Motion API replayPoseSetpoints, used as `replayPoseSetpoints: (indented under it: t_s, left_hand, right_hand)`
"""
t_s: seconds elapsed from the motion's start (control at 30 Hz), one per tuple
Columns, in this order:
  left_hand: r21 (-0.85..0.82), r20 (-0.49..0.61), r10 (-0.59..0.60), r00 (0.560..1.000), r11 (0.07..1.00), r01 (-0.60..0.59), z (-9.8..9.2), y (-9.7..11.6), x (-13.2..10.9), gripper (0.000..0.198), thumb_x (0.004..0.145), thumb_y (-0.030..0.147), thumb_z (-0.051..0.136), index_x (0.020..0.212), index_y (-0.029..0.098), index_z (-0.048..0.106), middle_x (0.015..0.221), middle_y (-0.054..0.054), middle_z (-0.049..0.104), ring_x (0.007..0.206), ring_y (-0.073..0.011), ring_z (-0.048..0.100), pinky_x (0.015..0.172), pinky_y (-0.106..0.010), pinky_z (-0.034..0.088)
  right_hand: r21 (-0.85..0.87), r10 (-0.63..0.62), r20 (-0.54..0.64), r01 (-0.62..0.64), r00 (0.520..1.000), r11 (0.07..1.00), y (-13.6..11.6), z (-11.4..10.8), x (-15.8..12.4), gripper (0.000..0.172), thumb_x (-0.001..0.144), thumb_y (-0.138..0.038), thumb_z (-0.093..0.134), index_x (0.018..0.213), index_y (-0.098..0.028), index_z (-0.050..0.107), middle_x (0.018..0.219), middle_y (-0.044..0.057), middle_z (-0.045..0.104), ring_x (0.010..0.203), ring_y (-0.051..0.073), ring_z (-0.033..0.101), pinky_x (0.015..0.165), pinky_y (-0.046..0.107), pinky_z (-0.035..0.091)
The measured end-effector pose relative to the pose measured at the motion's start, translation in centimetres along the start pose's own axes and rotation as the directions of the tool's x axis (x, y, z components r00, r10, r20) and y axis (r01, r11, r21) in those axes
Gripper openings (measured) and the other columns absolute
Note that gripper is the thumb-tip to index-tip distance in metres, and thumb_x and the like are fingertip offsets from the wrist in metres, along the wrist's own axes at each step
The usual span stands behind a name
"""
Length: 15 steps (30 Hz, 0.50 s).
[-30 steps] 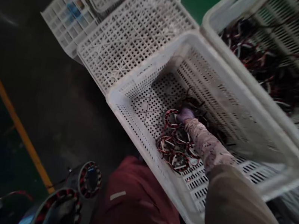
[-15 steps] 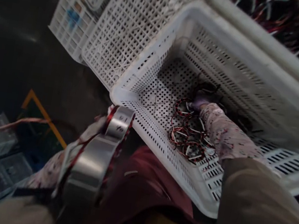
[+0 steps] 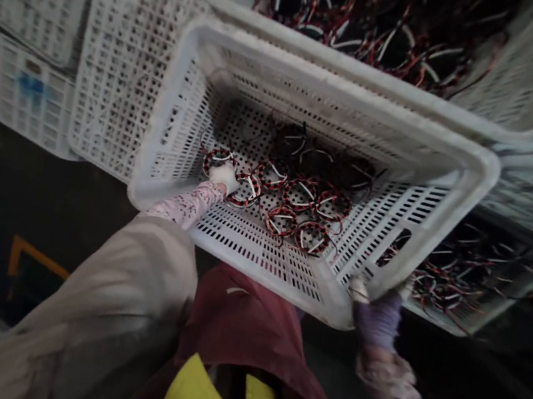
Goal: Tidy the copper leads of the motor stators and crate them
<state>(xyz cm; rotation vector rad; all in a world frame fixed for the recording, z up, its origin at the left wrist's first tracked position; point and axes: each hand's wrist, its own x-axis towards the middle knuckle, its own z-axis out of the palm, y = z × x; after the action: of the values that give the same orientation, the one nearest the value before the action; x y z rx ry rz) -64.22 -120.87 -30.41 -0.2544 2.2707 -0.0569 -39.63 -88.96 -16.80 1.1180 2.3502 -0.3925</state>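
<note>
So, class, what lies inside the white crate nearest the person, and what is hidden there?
Wire-wound rings lie on the perforated floor of the white plastic crate; the gloved left hand covers part of one.

Wire-wound rings (image 3: 300,195), banded red and black with white leads poking out, lie flat in a loose cluster to the right of the white-gloved left hand (image 3: 223,176). Two touch that hand, and a darker tangle of rings (image 3: 321,154) sits farther off.
</note>
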Motion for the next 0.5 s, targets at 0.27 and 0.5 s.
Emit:
replayPoseSetpoints:
  t_s: [0.27, 0.5]
  left_hand:
    - [0.007, 0.016, -0.049, 0.999, 0.999, 0.049, 7.2, 6.1, -0.1, 0.082, 0.084, 0.017, 0.061, 0.155, -0.006, 0.027, 0.133, -0.032, 0.061, 0.127, -0.0338, 0.06, 0.109, -0.042, 0.038]
    - [-0.084, 0.058, 0.083, 0.995, 0.993, -0.078, 2.8, 4.5, -2.4, 0.077, 0.09, 0.026, 0.069, 0.152, -0.004, 0.035, 0.146, -0.029, 0.051, 0.131, -0.0346, 0.056, 0.11, -0.045, 0.045]
  right_hand:
    - [0.191, 0.35, 0.005, -0.345, 0.937, 0.919, -3.2, 2.0, -0.8, 0.093, 0.085, -0.052, 0.052, 0.16, -0.005, 0.024, 0.134, 0.029, 0.061, 0.121, 0.046, 0.063, 0.099, 0.057, 0.053]
    - [0.258, 0.281, 0.083, -0.293, 0.956, 0.92, -3.3, 2.6, 0.2, 0.088, 0.09, -0.045, 0.053, 0.163, -0.007, 0.02, 0.127, 0.027, 0.065, 0.112, 0.044, 0.068, 0.095, 0.055, 0.054]
